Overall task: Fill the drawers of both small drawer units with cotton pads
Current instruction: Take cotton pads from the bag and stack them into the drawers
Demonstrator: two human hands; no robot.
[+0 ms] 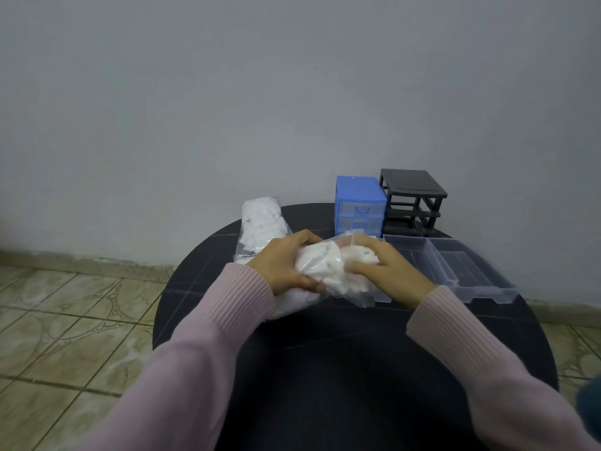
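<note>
While gripping, both hands curled

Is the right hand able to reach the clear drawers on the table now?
Probably yes, once freed: the right hand grips the bag of cotton pads, and the two clear drawers lie open just beside it, with nothing between.

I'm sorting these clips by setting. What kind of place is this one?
Probably a plain room in a home, not a workshop: a small round black table set against a bare grey wall, with patterned floor tiles beside it.
</note>
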